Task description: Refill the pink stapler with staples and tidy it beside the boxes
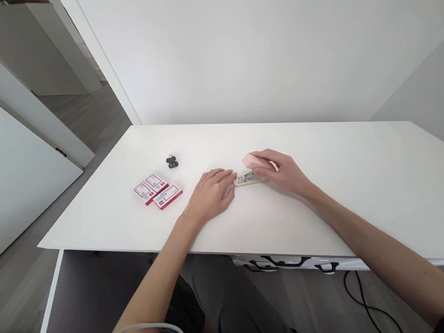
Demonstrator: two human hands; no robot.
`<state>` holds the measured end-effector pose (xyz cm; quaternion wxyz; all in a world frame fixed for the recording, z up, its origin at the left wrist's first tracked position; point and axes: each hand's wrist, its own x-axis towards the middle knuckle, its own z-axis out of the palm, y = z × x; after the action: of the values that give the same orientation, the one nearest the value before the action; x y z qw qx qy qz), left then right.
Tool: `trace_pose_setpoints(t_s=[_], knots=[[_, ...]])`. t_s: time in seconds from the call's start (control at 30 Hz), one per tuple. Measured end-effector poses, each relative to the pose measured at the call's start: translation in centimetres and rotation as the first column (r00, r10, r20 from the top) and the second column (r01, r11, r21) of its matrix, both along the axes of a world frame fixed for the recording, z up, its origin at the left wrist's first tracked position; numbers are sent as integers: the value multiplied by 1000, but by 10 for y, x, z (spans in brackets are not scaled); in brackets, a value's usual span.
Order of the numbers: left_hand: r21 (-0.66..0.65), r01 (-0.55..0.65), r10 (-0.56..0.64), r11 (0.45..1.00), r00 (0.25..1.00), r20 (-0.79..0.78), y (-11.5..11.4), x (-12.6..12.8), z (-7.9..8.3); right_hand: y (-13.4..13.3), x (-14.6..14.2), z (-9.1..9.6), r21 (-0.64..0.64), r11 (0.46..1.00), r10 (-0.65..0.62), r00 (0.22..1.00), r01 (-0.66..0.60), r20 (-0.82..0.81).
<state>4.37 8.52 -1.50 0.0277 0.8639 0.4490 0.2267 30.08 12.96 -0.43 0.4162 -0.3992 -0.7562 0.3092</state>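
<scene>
A small pink stapler [252, 169] lies opened on the white table [332, 184], its pink top tilted up and its beige base flat. My right hand [283, 171] is curled around the raised pink top. My left hand [211, 193] rests flat beside the base, fingertips touching its left end. Between the two hands the metal staple channel shows.
Three red-and-white staple boxes [156, 189] lie to the left of my left hand. A small black staple remover [172, 162] sits behind them. A wall runs along the table's far edge. Cables hang under the front edge.
</scene>
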Motion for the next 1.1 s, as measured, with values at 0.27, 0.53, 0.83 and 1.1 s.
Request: trace_pose_setpoints(t_s=[0.27, 0.53, 0.83, 1.1], knots=[[24, 13, -13, 1000, 1000, 4, 1, -1, -3, 0, 0, 1, -27, 1000, -1, 999, 2, 35], [25, 25, -24, 999, 1000, -15, 1, -1, -2, -1, -1, -6, 0, 998, 64, 991, -64, 122], [17, -30, 30, 999, 1000, -2, -1, 0, 0, -1, -1, -8, 64, 996, 46, 978, -60, 202], [147, -221, 226, 964, 974, -18, -22, -18, 3, 1, 3, -12, 71, 997, -13, 974, -3, 224]])
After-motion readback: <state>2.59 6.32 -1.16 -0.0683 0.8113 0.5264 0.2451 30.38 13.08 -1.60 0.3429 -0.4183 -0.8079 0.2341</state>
